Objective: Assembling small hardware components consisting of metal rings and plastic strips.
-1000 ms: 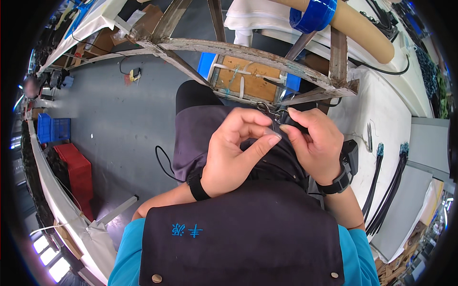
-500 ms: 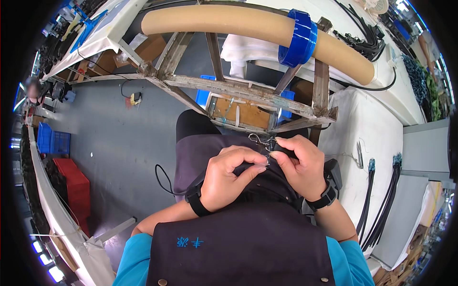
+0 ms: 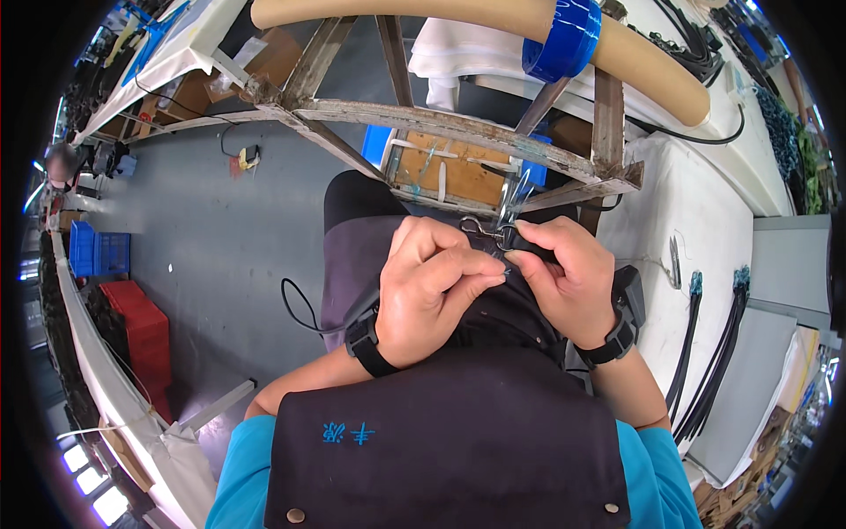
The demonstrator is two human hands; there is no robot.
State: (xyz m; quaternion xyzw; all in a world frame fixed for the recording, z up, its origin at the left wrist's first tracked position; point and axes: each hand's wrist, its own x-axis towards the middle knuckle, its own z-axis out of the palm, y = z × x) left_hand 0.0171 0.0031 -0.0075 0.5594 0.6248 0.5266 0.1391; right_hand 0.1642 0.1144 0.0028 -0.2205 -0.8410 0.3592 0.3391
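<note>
My right hand (image 3: 575, 278) pinches the end of a black strap (image 3: 539, 251) between thumb and forefinger. Attached there is a silver metal snap hook (image 3: 478, 227), pointing left above my lap. Close beside it, my left hand (image 3: 427, 286) is closed, its thumb and forefinger pressed together on a thin clear piece mostly covered by the fingertips. From the hook's base a clear, shiny strip of film (image 3: 513, 196) sticks up toward the frame. Both wrists wear black bands.
Ahead stands a worn metal frame (image 3: 423, 119) carrying a long cardboard tube (image 3: 652, 72) with blue tape rolls (image 3: 564, 44). At right, a white-covered table (image 3: 696, 189) holds black cords (image 3: 718, 353). Blue crates (image 3: 97, 249) and a red box (image 3: 137, 331) stand at left.
The clear film now stands up beside the hook, where it did not show before. My left hand has turned slightly, knuckles higher. The whole view has shifted a little.
</note>
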